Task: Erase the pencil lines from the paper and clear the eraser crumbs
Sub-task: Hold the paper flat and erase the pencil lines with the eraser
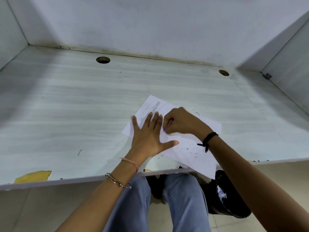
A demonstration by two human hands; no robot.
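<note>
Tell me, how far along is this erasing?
Dark eraser crumbs litter the near half of the white paper sheet, so some is erased. Now the left hand presses it flat; the right hand pinches a small purple eraser. Left: far-end grey pencil lines, crumbs.

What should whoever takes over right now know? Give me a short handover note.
Left hand: flat, fingers spread, pressing the paper to the desk.
Right hand: curled round a small purple eraser, at the sheet beside the left hand.
Paper: angled, its near corner overhanging the desk's front edge.
Done: near half looks line-free but strewn with crumbs.
Left: pencil lines show at the far end; erase them, then clear the crumbs.
</note>
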